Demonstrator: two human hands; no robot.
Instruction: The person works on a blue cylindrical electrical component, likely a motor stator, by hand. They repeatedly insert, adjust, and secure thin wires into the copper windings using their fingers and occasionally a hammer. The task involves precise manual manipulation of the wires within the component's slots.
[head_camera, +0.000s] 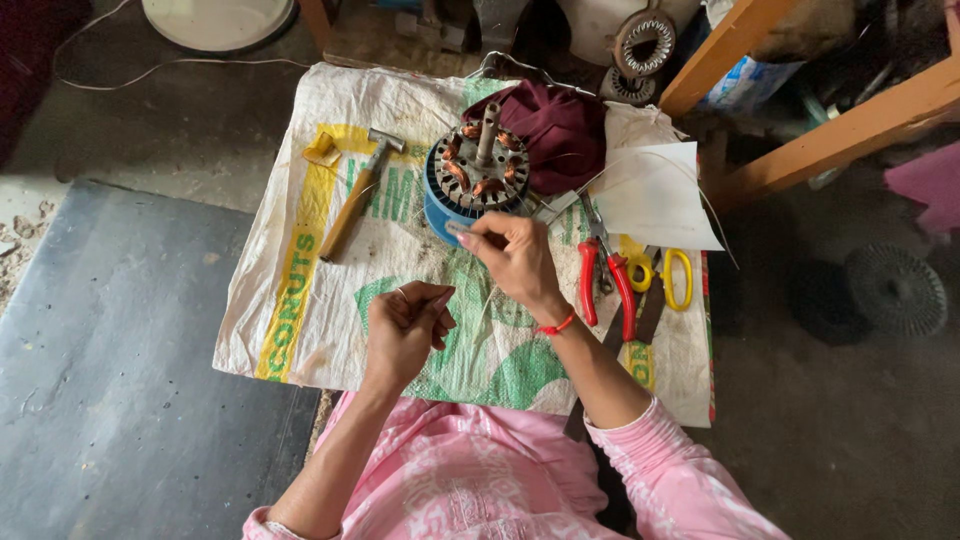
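Note:
A blue motor stator (470, 178) with copper windings and a steel shaft stands on a printed woven sack (300, 300). My right hand (515, 258), with a red band at the wrist, reaches to the stator's near edge, its fingertips pinching something small and pale there. My left hand (405, 330) is curled shut nearer my body, seemingly pinching a thin wire or thread that runs toward the right hand. I cannot make out the thread clearly.
A wooden-handled hammer (355, 195) lies left of the stator. Red-handled pliers (605, 270) and yellow scissors (672, 275) lie to the right, by a white sheet (660, 195) and a maroon cloth (560, 125). Wooden frame legs (820, 130) stand at the right.

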